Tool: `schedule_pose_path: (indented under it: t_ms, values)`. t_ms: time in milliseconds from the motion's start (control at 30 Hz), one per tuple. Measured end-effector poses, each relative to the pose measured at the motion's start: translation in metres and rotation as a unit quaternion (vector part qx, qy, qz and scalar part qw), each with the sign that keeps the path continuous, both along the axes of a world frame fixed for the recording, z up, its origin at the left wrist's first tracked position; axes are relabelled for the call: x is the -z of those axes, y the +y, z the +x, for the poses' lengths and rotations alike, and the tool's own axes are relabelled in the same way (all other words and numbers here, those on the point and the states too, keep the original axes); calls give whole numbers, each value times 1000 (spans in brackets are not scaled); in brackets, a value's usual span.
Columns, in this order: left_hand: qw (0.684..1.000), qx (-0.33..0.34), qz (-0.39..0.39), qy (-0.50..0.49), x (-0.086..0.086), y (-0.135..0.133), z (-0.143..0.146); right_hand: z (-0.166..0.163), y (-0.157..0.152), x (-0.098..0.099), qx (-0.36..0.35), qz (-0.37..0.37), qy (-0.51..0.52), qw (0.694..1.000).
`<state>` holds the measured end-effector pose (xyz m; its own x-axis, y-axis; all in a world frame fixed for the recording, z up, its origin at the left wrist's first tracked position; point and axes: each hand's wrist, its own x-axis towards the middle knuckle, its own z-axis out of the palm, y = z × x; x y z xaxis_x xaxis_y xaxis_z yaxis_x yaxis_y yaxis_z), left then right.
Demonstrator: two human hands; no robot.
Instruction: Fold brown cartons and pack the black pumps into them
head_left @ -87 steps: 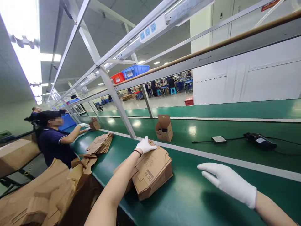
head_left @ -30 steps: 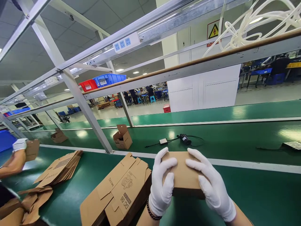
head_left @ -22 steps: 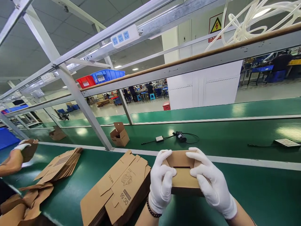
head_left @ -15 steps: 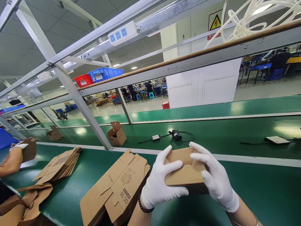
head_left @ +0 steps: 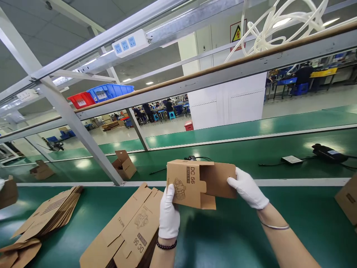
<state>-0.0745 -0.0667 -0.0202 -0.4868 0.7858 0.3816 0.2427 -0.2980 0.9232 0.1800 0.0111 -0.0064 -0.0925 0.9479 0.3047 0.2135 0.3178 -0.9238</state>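
I hold a small brown cardboard box (head_left: pixel 195 182), printed "DC 56", in the air over the green belt. It is partly folded up, with a flap open toward the right. My left hand (head_left: pixel 169 216), in a white glove, grips its lower left corner from below. My right hand (head_left: pixel 247 188), also gloved, grips the open flap on the right side. Just below my left hand lies a stack of flat box blanks (head_left: pixel 125 234) with the same print.
A second stack of flat blanks (head_left: pixel 47 216) lies at the left. Folded open boxes (head_left: pixel 124 165) ride the far belt, with black power adapters and cables (head_left: pixel 326 152) further right. A slanted metal post (head_left: pixel 80 137) stands on the divider. Another box (head_left: pixel 348 199) shows at the right edge.
I have turned the box so its printed face looks at me and lifted it higher. My left hand slid under its corner, my right onto the flap. The belt's items drifted left.
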Motion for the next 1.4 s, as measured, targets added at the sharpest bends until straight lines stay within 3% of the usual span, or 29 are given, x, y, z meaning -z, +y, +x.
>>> schedule_pose_path:
  t_ms: [67,133,200,300,467,600,767,900,1033,1200,1400]
  values:
    - [992,-58,20,111,-10,1,10,5,0,-2,41,23,-44,998]
    - [956,-84,45,278,-20,4,21,9,-1,-4,35,50,-85,995]
    - [904,-40,29,426,-25,10,31,10,-3,-6,11,73,-120,990]
    - [861,20,-14,508,-19,23,40,8,-6,-4,-5,80,-133,988]
    - [874,-10,-18,485,7,33,39,6,2,10,13,32,-56,998]
    - [899,-38,-35,435,25,32,24,-4,45,23,66,-11,-49,997]
    - [955,-39,-86,281,51,27,4,-13,125,43,111,-79,-157,978]
    - [969,-69,-106,213,67,15,-4,14,153,65,178,-133,-284,933]
    - [955,-122,23,268,69,-5,7,55,150,82,197,-160,-365,895]
    - [937,-98,138,305,59,-29,40,95,129,77,185,-157,-389,889]
    - [940,-38,163,299,57,-37,54,168,39,72,114,-144,-406,895]
